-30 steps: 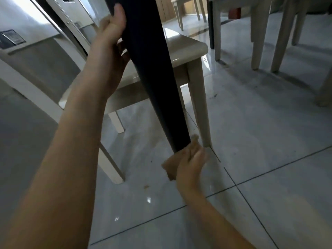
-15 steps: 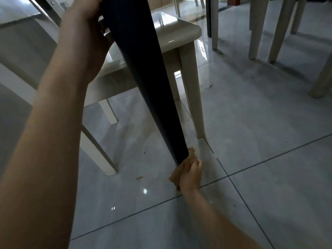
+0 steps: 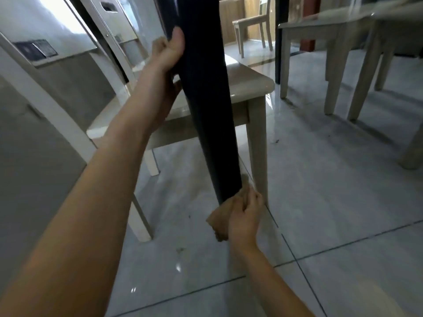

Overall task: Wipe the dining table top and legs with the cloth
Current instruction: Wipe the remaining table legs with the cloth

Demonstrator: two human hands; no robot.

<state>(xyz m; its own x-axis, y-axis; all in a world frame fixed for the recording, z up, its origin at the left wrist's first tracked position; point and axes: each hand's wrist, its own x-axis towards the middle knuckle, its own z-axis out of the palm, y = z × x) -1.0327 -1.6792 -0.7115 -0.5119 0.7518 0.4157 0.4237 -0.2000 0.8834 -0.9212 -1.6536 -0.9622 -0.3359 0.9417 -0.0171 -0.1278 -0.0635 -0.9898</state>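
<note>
Right hand [image 3: 245,216] grips cloth [image 3: 220,219] against foot of bench leg [image 3: 206,99]; left hand [image 3: 169,53] clasps it at 12 o'clock.
Leg-wipe step in hand; next move, judged: stroke upward with firm pressure.

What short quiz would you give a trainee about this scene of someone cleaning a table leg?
1. True or false: the left hand holds the dark table leg high up.
2. Where does the right hand hold the brown cloth? A) at the foot of the leg B) on a seat C) on a wall
3. Which pale piece of furniture stands right behind the leg?

Key: 1 true; 2 A; 3 a chair.
</note>
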